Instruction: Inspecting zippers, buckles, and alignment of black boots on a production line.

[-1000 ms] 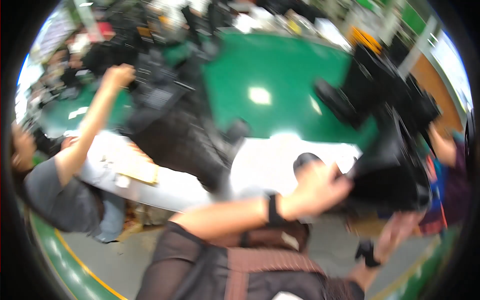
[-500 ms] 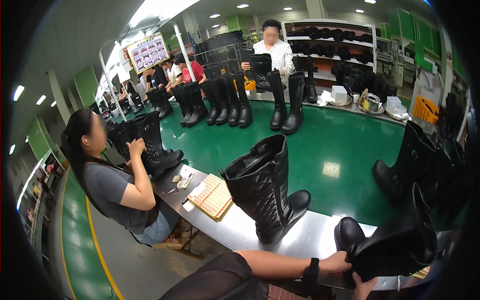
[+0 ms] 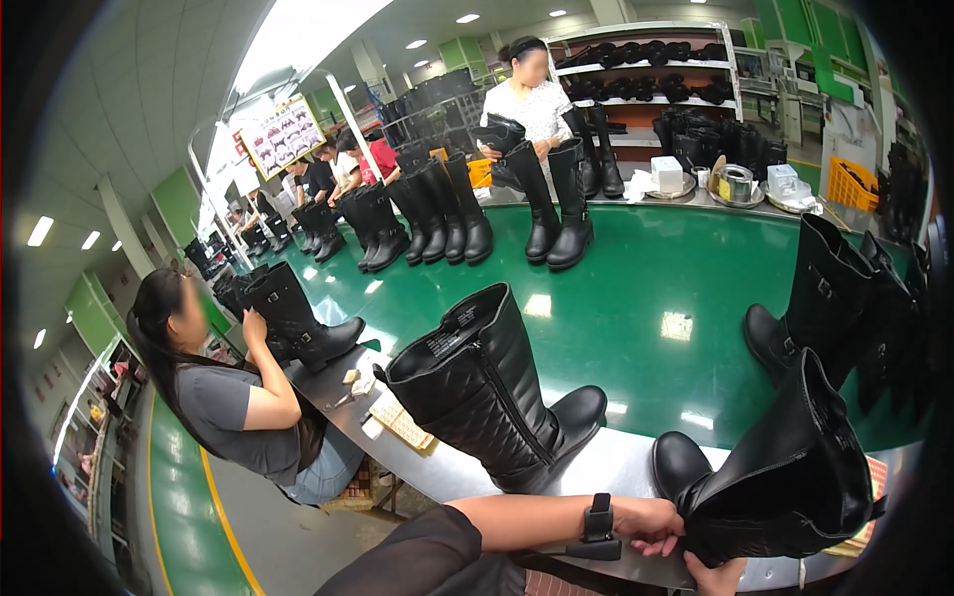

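Note:
A tall black boot point(image 3: 765, 487) with a quilted shaft stands tilted at the lower right, its wide top facing up and right. My left hand point(image 3: 648, 523), below a dark wrist strap, has its fingers curled against the boot's near side at the ankle. What sits between its fingertips is too small to make out. My right hand point(image 3: 717, 576) grips the same boot from below, its thumb on the shaft; its other fingers are mostly hidden. Left of these hands, a matching quilted boot point(image 3: 487, 387) with a side zip stands upright on the metal edge.
A green work surface point(image 3: 636, 318) spans the middle behind a metal ledge point(image 3: 636, 452). Buckled boots point(image 3: 830, 288) crowd the right; more boots point(image 3: 437, 219) line the far side. Patterned sheets point(image 3: 402, 422) lie left. One co-worker point(image 3: 234, 387) handles boots there, another point(image 3: 527, 109) across.
The boot in my hands has turned, its opening now showing more. My left fingers have loosened slightly from a tighter pinch. The head view has shifted; the co-worker across has lowered a boot.

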Action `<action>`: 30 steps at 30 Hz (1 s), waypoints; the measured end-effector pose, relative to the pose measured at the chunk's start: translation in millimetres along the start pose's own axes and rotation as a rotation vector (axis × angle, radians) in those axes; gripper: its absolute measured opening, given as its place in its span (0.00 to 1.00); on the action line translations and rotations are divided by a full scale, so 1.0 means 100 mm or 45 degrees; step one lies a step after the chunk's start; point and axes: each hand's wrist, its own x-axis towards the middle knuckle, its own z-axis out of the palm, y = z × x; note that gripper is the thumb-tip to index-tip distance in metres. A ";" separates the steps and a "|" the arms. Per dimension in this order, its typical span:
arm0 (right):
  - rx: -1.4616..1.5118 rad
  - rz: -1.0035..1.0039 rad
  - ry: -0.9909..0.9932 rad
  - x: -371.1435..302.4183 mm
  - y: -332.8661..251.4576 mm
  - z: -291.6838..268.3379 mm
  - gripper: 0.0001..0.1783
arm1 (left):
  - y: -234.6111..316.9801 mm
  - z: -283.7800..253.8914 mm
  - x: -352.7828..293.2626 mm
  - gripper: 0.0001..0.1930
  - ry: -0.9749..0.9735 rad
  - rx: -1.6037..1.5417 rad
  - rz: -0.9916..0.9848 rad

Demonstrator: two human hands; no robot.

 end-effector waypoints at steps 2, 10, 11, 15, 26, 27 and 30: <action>-0.222 -0.229 0.015 0.03 -0.05 0.01 0.21 | 0.01 0.02 0.00 0.20 0.114 -0.111 -0.056; 0.142 0.049 0.104 -0.01 -0.09 0.03 0.23 | 0.15 0.24 -0.10 0.16 0.254 -0.141 0.062; 0.223 0.117 0.121 -0.02 -0.11 0.04 0.23 | 0.17 0.27 -0.10 0.16 0.275 -0.136 0.077; 0.139 0.220 0.154 -0.06 -0.32 0.05 0.24 | 0.19 0.40 -0.19 0.17 0.283 -0.153 0.249; -0.149 -0.074 0.017 -0.10 0.09 -0.01 0.32 | 0.68 0.82 -0.69 0.18 0.186 -0.093 0.729; -0.161 -0.096 0.001 -0.10 0.01 0.03 0.32 | 0.70 0.87 -0.75 0.19 0.215 -0.104 0.718; 0.001 -0.052 0.026 -0.19 -0.18 0.11 0.31 | 0.93 1.11 -1.05 0.18 0.233 -0.166 0.874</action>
